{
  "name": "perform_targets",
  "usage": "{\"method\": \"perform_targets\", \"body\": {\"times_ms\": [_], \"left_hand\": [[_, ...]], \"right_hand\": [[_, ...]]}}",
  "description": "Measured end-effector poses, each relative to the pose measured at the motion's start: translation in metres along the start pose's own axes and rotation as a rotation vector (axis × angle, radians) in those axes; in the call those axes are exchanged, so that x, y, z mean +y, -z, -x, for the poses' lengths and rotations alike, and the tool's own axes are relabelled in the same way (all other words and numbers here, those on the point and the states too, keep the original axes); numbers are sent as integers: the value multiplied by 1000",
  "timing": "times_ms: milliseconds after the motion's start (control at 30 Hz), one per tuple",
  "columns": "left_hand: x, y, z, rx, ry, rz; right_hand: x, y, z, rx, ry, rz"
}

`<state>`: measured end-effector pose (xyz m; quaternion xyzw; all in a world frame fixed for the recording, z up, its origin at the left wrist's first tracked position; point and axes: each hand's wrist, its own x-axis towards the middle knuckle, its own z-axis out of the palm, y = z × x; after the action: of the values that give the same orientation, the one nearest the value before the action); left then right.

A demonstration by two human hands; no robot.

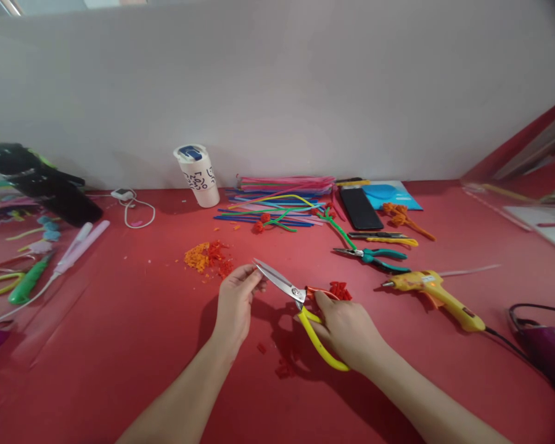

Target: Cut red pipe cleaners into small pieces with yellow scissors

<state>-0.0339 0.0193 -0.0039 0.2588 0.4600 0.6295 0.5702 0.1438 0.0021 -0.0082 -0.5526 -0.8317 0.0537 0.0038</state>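
My right hand (349, 327) is closed round the handles of a pair of scissors (282, 285), one handle yellow and the other orange-red. Their blades point up and left toward my left hand (238, 296). The left fingers are pinched together by the blade tips; whatever is between them is too small to make out. Beyond that hand lie heaps of orange clippings (197, 258) and red clippings (217, 253). Short red pieces (341, 290) sit just past my right hand, and more red bits (285, 367) are scattered on the table below the scissors.
Pipe cleaners (282, 185) are piled by the wall, beside a white tumbler (200, 176) and a phone (361, 208). To the right lie green-handled pliers (374, 254) and a yellow glue gun (437, 296) with its cord. A pink hair straightener (81, 246) rests at left.
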Motion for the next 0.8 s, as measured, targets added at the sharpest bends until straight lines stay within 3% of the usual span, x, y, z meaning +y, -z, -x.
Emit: {"method": "perform_targets", "body": {"times_ms": [233,333,433,533,667,800], "left_hand": [[-1,2,0,-35,-30,-16],[-2,0,2,-93,39,-47],[-5,-3,8,-253,212,-94],[-7,-7,15,-407,338,-120],[-8,-9,21,-499,382,-132],[-8,-10,22,-504,357,-199]], "right_hand": [[0,3,-1,-2,-45,-60],[-3,4,-5,42,-122,-342],[-9,8,-9,59,-178,-817],[-13,14,-9,-6,-245,-1182],[-13,18,-6,-50,-255,-1357],[-12,15,-6,-53,-233,-1358]]}}
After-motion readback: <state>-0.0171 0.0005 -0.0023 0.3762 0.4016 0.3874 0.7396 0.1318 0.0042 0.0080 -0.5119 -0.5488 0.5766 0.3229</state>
